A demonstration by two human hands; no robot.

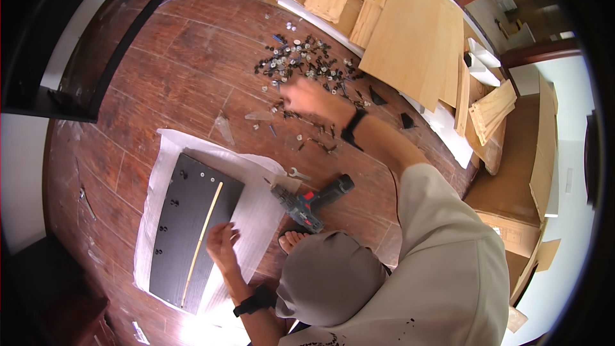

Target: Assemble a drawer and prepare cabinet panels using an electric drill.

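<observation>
L hand (pixel 223 243): fingers part-curled by the R edge of the blk board (pixel 182 237); we can't tell if anything's held.
R hand (pixel 301 96): blurred, at near edge of the fittings pile (pixel 312 64); we can't tell grip or how open.
Yellow strip (pixel 202 243): on board, just L of our L hand.
White sheet (pixel 259 234): under board, R of L hand too.
Drill (pixel 300 208): on floor side, R of L hand.
</observation>
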